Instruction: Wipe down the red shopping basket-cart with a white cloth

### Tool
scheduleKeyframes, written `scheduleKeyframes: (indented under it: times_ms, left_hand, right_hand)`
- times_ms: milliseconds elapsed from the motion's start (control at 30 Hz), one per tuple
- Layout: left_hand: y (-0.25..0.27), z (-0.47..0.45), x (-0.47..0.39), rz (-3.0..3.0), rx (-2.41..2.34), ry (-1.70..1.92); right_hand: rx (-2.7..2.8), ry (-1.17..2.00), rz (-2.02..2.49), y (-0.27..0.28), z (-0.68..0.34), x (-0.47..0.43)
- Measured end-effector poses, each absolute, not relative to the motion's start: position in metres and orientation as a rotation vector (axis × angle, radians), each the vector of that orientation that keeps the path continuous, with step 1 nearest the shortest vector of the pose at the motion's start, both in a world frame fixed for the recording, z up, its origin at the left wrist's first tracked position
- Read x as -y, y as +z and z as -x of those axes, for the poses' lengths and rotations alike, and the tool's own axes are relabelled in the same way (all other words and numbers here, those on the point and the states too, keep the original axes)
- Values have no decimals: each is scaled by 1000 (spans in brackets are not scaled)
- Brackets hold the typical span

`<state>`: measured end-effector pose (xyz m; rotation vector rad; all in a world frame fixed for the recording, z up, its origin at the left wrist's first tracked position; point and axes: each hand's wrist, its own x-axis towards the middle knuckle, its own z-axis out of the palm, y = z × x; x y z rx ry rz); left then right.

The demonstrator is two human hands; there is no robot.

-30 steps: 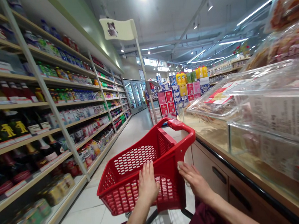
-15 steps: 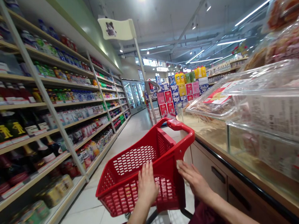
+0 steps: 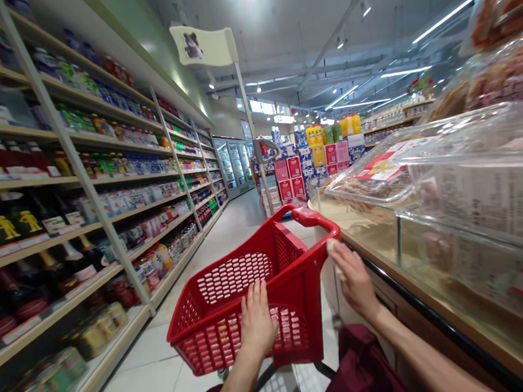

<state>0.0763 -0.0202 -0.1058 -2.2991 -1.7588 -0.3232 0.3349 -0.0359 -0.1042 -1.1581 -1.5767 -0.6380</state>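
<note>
A red plastic shopping cart [image 3: 296, 313] with perforated sides stands right in front of me. My left hand [image 3: 258, 321] rests on its near side, the fingers straight and lying flat over the rim. At the cart's right end, my right hand [image 3: 352, 273] presses a small white wipe [image 3: 332, 246] against the red frame just below the handle corner. Only an edge of that wipe shows past the fingertips; whether it is cloth or paper I cannot tell. A pole rises behind the cart with a cream flag-shaped sign [image 3: 204, 46] bearing a bear picture.
Tall shelves [image 3: 132, 214] of bottles and cans line the left. On the right, a wooden counter [image 3: 381, 244] carries clear plastic food packages [image 3: 376, 170]. Stacked drink cartons [image 3: 294, 179] stand farther along the aisle, and glass-door fridges [image 3: 234, 162] at its far end.
My right hand has slid up and to the right along the cart's end, carrying the white wipe toward the handle corner. My left hand and the cart stay nearly in place.
</note>
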Motion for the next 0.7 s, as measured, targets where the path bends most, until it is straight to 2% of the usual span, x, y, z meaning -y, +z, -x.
scheduleKeyframes:
  times_ms: [133, 333, 500, 600, 700]
  left_hand:
    - [-103, -79, 22, 2316, 1771, -315]
    - [-104, -79, 22, 2299, 1760, -310]
    - [-105, -79, 23, 2286, 1753, -288]
    - [-106, -79, 22, 2285, 1754, -292]
    - [-107, -78, 21, 2289, 1757, -305]
  right_hand:
    - [1463, -598, 1175, -74, -340, 19]
    - [1851, -621, 1015, -110, -309, 33]
    - [1486, -664, 1272, -62, -356, 19]
    - [1546, -636, 1330, -43, -369, 6]
    - [1729, -651, 1231, -54, -348, 11]
